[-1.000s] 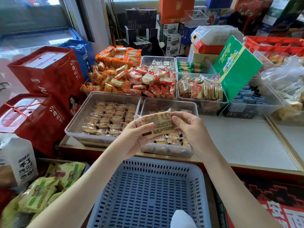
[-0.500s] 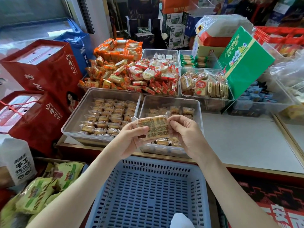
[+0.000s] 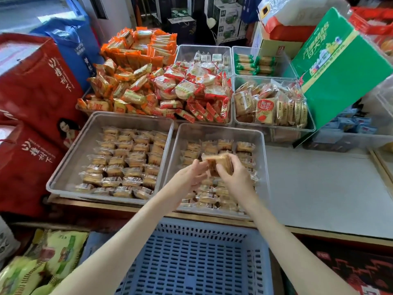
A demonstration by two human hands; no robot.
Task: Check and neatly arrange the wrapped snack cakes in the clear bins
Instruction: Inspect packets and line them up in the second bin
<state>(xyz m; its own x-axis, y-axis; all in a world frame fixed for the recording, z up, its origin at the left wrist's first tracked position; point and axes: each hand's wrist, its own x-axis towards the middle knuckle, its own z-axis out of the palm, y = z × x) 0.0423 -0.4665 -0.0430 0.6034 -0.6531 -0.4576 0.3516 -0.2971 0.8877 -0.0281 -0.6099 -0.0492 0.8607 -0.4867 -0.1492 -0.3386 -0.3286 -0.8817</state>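
Snack cake (image 3: 219, 161) hung over the right clear bin (image 3: 212, 133), clasped at both ends: left grip (image 3: 190, 174) pinched its left edge, right grip (image 3: 235, 177) wrapped its right. Long axis ran left-right, tilted. Rows lay directly below; next move judged a straight descent.

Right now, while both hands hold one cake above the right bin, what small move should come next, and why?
Probably lower the wrapped cake into the right bin and lay it flat, in line with the rows. The left hand and the right hand both hold it just above that bin, where the other cakes lie in rows. The spot under the hands is hidden.
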